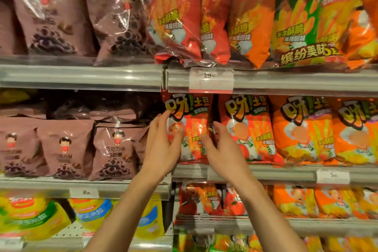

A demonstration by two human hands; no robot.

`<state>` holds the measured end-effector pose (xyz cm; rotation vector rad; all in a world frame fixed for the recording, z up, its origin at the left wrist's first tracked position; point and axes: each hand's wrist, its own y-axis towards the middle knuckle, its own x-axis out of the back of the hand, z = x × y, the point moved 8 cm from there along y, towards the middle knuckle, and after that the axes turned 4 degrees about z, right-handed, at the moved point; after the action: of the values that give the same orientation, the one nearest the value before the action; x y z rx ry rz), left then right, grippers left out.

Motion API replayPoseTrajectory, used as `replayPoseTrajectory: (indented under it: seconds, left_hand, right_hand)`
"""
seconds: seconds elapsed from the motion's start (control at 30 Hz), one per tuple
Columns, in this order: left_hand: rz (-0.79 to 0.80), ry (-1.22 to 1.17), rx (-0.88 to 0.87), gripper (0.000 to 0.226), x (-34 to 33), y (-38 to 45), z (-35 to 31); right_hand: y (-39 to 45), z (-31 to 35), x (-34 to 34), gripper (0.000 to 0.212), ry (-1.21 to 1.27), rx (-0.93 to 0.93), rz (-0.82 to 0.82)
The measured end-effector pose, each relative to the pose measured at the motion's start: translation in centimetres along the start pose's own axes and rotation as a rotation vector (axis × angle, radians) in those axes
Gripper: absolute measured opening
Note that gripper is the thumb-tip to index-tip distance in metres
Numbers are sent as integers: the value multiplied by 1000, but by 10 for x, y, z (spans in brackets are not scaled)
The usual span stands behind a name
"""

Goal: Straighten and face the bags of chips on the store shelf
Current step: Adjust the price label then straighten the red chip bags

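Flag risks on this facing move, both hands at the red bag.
1. Left hand and right hand press the leftmost red chip bag from both sides; it may crush.
2. The neighboring red bag sits tight against it and could get skewed.

— Condition of the red chip bag (192,129)?

— Upright at the left end of the middle shelf (266,172), front facing out, bottom seam on the front edge. Glossy, creased, yellow lettering on top.

— Neighbours?

— A second red bag (248,127) just beside it, then two orange bags (302,129) to the right, all upright and facing forward along the front edge.
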<state>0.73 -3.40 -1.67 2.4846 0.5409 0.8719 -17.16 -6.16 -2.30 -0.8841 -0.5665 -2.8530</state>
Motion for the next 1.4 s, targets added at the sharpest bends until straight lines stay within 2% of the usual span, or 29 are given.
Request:
replayPoseTrajectory:
  seconds: [0.13,0.2,0.4,0.57,0.73,0.83,0.9,1.03,1.17,1.27,1.33,1.4]
  left_hand:
    - [46,11,44,62,-8,16,13]
    - [50,8,34,64,-7,19,13]
    - [-71,-109,22,60,8,20,5]
    - [25,-155,38,63,-23,16,7]
    - [54,-346,148,94,-26,25,23]
    - [127,-407,251,100,-34,35,33]
    - [143,-386,253,99,-36,38,33]
    - [133,-324,225,92,-35,35,33]
    - [54,-230,200,80,-30,33,28]
    - [33,-184,201,81,-27,35,23]
    - [1,-153,151,81,-19,28,17]
    - [-59,-51,14,77,-8,14,5]
  right_hand:
    - [13,-2,-21,73,70,-91,83]
    - [15,-2,-23,72,98,-80,38]
    - [20,8,-14,66,86,-10,-59]
    - [19,-11,-9,64,92,-100,-16]
    - [38,-4,-15,80,158,-184,86]
    - [47,3,-21,88,183,-212,97]
    - [49,2,-25,89,182,-214,95]
    - [46,-3,-25,89,126,-163,43]
    - [46,-6,-26,88,118,-110,-31]
    - [45,-4,-23,86,123,-74,-40]
    - [36,2,-14,81,101,13,-51]
    - [20,10,2,67,-21,156,-111]
